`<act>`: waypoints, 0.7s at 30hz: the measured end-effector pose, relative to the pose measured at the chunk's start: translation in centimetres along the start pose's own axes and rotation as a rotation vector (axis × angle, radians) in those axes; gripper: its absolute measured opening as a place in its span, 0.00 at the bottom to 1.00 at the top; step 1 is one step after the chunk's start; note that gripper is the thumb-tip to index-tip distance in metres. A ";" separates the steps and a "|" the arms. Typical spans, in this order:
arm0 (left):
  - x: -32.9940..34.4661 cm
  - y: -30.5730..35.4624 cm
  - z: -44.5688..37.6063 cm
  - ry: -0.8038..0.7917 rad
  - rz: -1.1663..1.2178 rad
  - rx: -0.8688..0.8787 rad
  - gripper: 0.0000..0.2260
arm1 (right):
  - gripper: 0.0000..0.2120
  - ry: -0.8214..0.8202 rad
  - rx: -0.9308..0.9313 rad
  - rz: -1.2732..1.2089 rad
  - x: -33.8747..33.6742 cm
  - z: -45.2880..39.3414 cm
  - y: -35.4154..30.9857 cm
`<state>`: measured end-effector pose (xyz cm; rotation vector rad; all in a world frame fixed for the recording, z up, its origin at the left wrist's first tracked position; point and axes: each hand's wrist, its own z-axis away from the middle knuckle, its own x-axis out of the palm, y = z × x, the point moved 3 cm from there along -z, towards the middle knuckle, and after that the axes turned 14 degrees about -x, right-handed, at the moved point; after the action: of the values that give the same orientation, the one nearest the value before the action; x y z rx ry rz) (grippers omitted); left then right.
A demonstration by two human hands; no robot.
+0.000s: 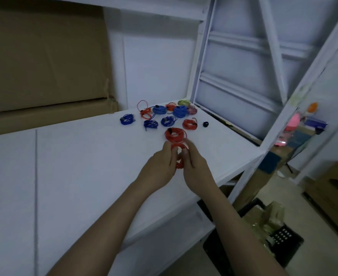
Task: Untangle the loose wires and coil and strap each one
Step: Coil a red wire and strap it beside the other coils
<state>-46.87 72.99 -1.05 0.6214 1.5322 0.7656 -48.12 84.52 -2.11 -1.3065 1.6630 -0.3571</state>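
1. The white shelf top [84,156] runs away from the person toward a corner, with cardboard boxes [44,66] along its left side.

2. At the far end lies a cluster of finished coils [165,114], blue, red and one yellow-green, most showing a dark strap. A small black strap roll [205,124] sits just right of them, well ahead of both hands and on the right hand's side.

3. A larger strapped red coil [175,134] lies on the shelf just beyond the fingertips.

4. The red wire in hand [179,156] hangs between the two hands, looped into a coil whose long axis seems to run front to back; motion blur makes its exact shape hard to read.

5. The left hand [160,166] has its fingers curled on the coil's left side; the right hand [196,166] pinches its right side. Both hands clamp the same wire, almost touching.

6. Judged from this, strapping comes next; the right hand is nearer the roll.
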 end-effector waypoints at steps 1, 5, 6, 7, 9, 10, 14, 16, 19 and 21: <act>0.9 0.4 -1.5 0.010 0.012 0.011 0.08 | 0.20 0.023 -0.018 0.029 -0.6 -0.8 1.1; 4.4 2.5 -7.2 0.017 0.048 0.006 0.07 | 0.23 0.072 -0.025 0.096 -3.2 -4.2 5.9; 5.3 3.0 -8.6 0.003 0.075 -0.001 0.08 | 0.21 0.075 0.003 0.065 -4.0 -5.1 7.3; 5.9 3.4 -9.4 -0.009 0.099 -0.007 0.09 | 0.19 0.073 0.036 0.008 -4.4 -5.6 8.0; 7.6 4.2 -11.1 -0.026 0.126 -0.023 0.10 | 0.19 0.031 0.079 -0.117 -5.2 -6.3 9.8; 8.3 4.6 -11.9 -0.032 0.129 -0.026 0.11 | 0.20 0.014 0.083 -0.164 -5.7 -6.6 10.7; 11.3 6.1 -15.0 -0.081 0.278 -0.024 0.09 | 0.13 -0.027 0.110 -0.184 -8.2 -9.1 14.9; 12.6 6.7 -16.2 -0.076 0.331 -0.012 0.08 | 0.13 -0.020 0.143 -0.180 -9.2 -10.6 16.9; 14.6 7.5 -18.0 0.003 0.431 -0.074 0.08 | 0.13 -0.052 0.158 -0.153 -10.0 -12.5 19.4; 15.6 8.1 -19.4 0.063 0.453 -0.112 0.07 | 0.14 -0.064 0.160 -0.218 -10.1 -13.8 20.7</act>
<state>-68.15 87.93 -4.23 0.8810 1.4083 1.2153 -71.80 96.95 -4.94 -1.3662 1.4123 -0.5604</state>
